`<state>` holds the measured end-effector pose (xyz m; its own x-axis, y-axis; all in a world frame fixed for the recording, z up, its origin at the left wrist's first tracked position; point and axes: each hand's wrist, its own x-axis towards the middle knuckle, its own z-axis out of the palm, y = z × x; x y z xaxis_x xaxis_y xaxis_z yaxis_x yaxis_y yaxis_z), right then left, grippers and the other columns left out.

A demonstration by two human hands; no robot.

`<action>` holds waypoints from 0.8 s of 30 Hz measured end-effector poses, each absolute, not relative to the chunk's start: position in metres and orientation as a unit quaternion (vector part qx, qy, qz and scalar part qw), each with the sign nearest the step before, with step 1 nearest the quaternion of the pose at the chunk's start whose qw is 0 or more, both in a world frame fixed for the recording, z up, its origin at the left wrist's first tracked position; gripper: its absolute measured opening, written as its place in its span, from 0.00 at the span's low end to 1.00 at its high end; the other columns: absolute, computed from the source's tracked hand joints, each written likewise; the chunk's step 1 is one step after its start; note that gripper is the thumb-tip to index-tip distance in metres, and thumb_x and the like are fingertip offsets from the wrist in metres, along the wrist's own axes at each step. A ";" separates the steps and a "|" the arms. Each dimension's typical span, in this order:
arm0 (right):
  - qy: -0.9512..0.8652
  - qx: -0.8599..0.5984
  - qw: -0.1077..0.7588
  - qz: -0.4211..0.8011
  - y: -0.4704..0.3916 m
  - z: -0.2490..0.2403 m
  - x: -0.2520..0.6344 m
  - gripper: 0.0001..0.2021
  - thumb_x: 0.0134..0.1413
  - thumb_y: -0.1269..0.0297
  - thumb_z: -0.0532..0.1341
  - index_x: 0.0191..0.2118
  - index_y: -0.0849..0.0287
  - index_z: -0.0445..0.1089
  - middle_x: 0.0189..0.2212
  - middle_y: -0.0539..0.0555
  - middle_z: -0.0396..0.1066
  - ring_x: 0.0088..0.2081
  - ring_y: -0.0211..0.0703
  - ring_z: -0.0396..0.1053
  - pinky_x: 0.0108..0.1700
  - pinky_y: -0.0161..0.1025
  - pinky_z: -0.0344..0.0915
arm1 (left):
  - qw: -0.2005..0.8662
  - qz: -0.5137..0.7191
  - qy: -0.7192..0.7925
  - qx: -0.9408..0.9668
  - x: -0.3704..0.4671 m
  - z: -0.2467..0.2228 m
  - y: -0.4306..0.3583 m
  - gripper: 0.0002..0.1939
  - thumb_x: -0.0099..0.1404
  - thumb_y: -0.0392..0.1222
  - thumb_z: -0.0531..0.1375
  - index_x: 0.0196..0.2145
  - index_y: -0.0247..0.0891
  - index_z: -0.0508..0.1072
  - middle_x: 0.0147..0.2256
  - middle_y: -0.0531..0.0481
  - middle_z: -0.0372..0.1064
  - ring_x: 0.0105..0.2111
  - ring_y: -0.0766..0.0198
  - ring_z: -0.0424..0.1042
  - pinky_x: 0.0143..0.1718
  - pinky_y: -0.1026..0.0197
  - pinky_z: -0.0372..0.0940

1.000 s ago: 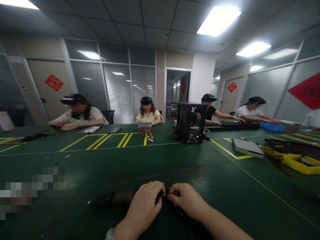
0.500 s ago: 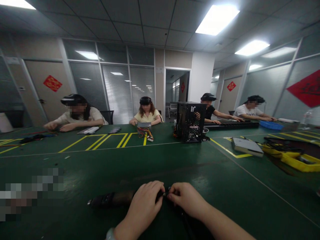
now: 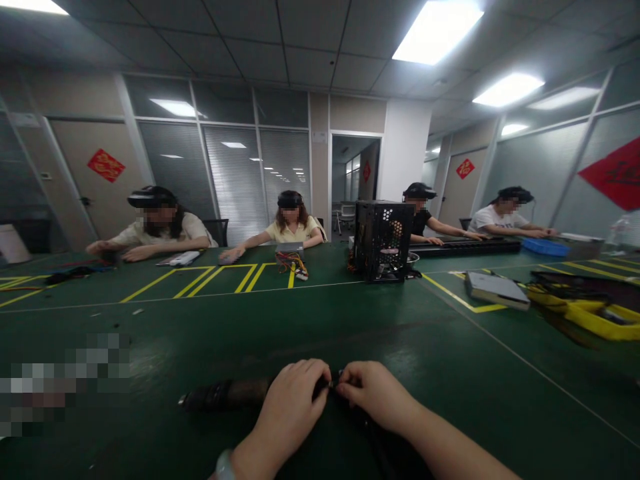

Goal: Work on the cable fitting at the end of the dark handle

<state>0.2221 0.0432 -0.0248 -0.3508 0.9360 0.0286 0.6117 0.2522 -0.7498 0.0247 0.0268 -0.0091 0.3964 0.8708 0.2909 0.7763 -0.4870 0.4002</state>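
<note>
A dark electric screwdriver (image 3: 227,395), long and cylindrical with a metal tip, lies on the green tabletop, its tip pointing left. My left hand (image 3: 297,393) is closed over its rear end and hides that part. Close by on the right, my right hand (image 3: 373,393) pinches the end of a black cable (image 3: 369,427) against the back of the tool. The fingertips of both hands nearly meet there, and small metallic bits show between them. Whether the cable's plug sits in the tool cannot be made out.
Across the table stand a black computer case (image 3: 383,240) and a power supply (image 3: 290,252) with coloured wires. To the right lie a grey flat box (image 3: 496,291), yellow trays (image 3: 603,320) and a blue tray (image 3: 544,247). Several people sit along the far side.
My hands stay at the tool's rear end with only slight finger movement. Across the table, the person in yellow has stretched an arm out to the left side of the picture.
</note>
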 end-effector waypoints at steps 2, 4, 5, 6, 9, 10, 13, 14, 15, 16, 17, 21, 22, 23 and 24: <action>-0.751 -0.513 0.247 0.334 0.042 -0.024 0.222 0.07 0.55 0.63 0.60 0.33 0.58 0.74 0.24 0.48 0.74 0.24 0.35 0.69 0.24 0.28 0.56 | 0.104 0.237 0.502 0.825 0.025 -0.009 0.027 0.07 0.61 0.36 0.56 0.38 0.45 0.69 0.38 0.55 0.69 0.40 0.61 0.66 0.42 0.58 0.56; -0.751 -0.513 0.249 0.335 0.042 -0.023 0.222 0.07 0.55 0.63 0.60 0.33 0.58 0.74 0.23 0.48 0.74 0.23 0.34 0.68 0.24 0.28 0.55 | 0.107 0.239 0.510 0.819 0.025 -0.009 0.027 0.08 0.61 0.37 0.56 0.39 0.46 0.69 0.39 0.55 0.69 0.40 0.60 0.66 0.42 0.58 0.56; -0.751 -0.513 0.249 0.334 0.042 -0.023 0.222 0.07 0.55 0.63 0.60 0.32 0.58 0.73 0.23 0.48 0.74 0.23 0.34 0.68 0.24 0.28 0.55 | 0.107 0.238 0.514 0.817 0.025 -0.009 0.027 0.09 0.61 0.37 0.56 0.40 0.46 0.68 0.39 0.54 0.69 0.40 0.60 0.66 0.43 0.58 0.56; -0.751 -0.513 0.250 0.333 0.042 -0.023 0.223 0.07 0.55 0.63 0.60 0.32 0.58 0.73 0.23 0.48 0.74 0.23 0.34 0.68 0.24 0.28 0.55 | 0.107 0.236 0.518 0.815 0.025 -0.009 0.027 0.10 0.61 0.37 0.57 0.41 0.46 0.68 0.40 0.54 0.69 0.41 0.60 0.66 0.43 0.58 0.56; -0.750 -0.512 0.250 0.336 0.042 -0.023 0.223 0.07 0.55 0.62 0.60 0.32 0.58 0.74 0.23 0.48 0.74 0.24 0.34 0.68 0.25 0.28 0.56 | 0.099 0.219 0.520 0.820 0.025 -0.009 0.027 0.12 0.60 0.36 0.57 0.42 0.46 0.68 0.42 0.54 0.69 0.42 0.60 0.66 0.45 0.58 0.56; -0.749 -0.512 0.249 0.339 0.042 -0.023 0.223 0.07 0.55 0.62 0.60 0.32 0.58 0.74 0.23 0.48 0.74 0.24 0.35 0.68 0.25 0.28 0.56 | 0.096 0.211 0.517 0.824 0.025 -0.008 0.027 0.11 0.61 0.36 0.57 0.42 0.45 0.68 0.42 0.54 0.69 0.43 0.60 0.66 0.45 0.58 0.57; -0.749 -0.511 0.245 0.343 0.043 -0.021 0.222 0.07 0.55 0.63 0.60 0.33 0.58 0.74 0.23 0.48 0.74 0.24 0.35 0.68 0.27 0.29 0.57 | 0.088 0.195 0.508 0.834 0.026 -0.006 0.026 0.09 0.62 0.35 0.55 0.40 0.44 0.69 0.42 0.53 0.69 0.43 0.60 0.66 0.46 0.57 0.57; -0.750 -0.510 0.246 0.342 0.042 -0.021 0.221 0.07 0.55 0.63 0.60 0.33 0.58 0.74 0.23 0.48 0.73 0.24 0.35 0.68 0.27 0.29 0.57 | 0.087 0.195 0.506 0.836 0.026 -0.005 0.026 0.08 0.62 0.36 0.55 0.39 0.44 0.69 0.41 0.53 0.69 0.43 0.60 0.66 0.45 0.57 0.57; -0.751 -0.509 0.246 0.341 0.042 -0.020 0.221 0.07 0.55 0.63 0.59 0.33 0.58 0.74 0.23 0.48 0.73 0.24 0.35 0.68 0.27 0.29 0.57 | 0.087 0.199 0.503 0.836 0.026 -0.005 0.025 0.07 0.62 0.36 0.55 0.39 0.44 0.69 0.41 0.53 0.69 0.42 0.60 0.66 0.45 0.57 0.57; -0.751 -0.509 0.245 0.340 0.042 -0.020 0.221 0.07 0.55 0.63 0.59 0.33 0.58 0.74 0.23 0.48 0.73 0.24 0.35 0.68 0.27 0.29 0.57 | 0.086 0.206 0.502 0.836 0.026 -0.004 0.025 0.07 0.62 0.36 0.55 0.39 0.44 0.69 0.41 0.53 0.69 0.42 0.59 0.67 0.44 0.57 0.57; -0.751 -0.511 0.244 0.340 0.041 -0.019 0.221 0.07 0.55 0.63 0.59 0.33 0.58 0.74 0.23 0.48 0.73 0.24 0.35 0.68 0.27 0.29 0.57 | 0.085 0.214 0.501 0.834 0.026 -0.004 0.024 0.07 0.62 0.36 0.56 0.39 0.44 0.68 0.41 0.53 0.69 0.42 0.60 0.67 0.44 0.57 0.57; -0.753 -0.517 0.225 0.339 0.041 -0.019 0.221 0.08 0.56 0.62 0.59 0.33 0.58 0.73 0.23 0.48 0.73 0.24 0.36 0.68 0.27 0.30 0.57 | 0.083 0.228 0.495 0.834 0.025 -0.003 0.023 0.10 0.62 0.35 0.57 0.42 0.45 0.68 0.41 0.54 0.69 0.42 0.61 0.67 0.45 0.58 0.57; -0.755 -0.516 0.223 0.338 0.042 -0.019 0.221 0.08 0.57 0.61 0.58 0.33 0.58 0.73 0.23 0.48 0.73 0.24 0.36 0.68 0.27 0.30 0.57 | 0.080 0.229 0.493 0.836 0.025 -0.003 0.022 0.10 0.62 0.34 0.57 0.41 0.44 0.68 0.41 0.54 0.69 0.43 0.61 0.67 0.45 0.58 0.57; -0.757 -0.513 0.221 0.338 0.042 -0.019 0.222 0.08 0.57 0.61 0.58 0.33 0.58 0.72 0.23 0.48 0.73 0.25 0.37 0.68 0.27 0.30 0.57 | 0.077 0.227 0.490 0.838 0.025 -0.003 0.022 0.09 0.62 0.34 0.57 0.40 0.44 0.68 0.41 0.54 0.70 0.42 0.61 0.67 0.44 0.58 0.57; -0.760 -0.510 0.220 0.336 0.043 -0.019 0.222 0.08 0.57 0.61 0.58 0.33 0.58 0.72 0.24 0.48 0.73 0.25 0.37 0.69 0.27 0.30 0.57 | 0.075 0.228 0.489 0.839 0.025 -0.004 0.023 0.08 0.62 0.34 0.57 0.39 0.44 0.69 0.40 0.55 0.70 0.42 0.61 0.67 0.44 0.58 0.57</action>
<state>0.2216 0.0431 -0.0193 -0.3818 0.9242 -0.0076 0.6282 0.2534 -0.7356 0.0249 0.0226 -0.0037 0.4180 0.8544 0.3086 0.7860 -0.5105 0.3488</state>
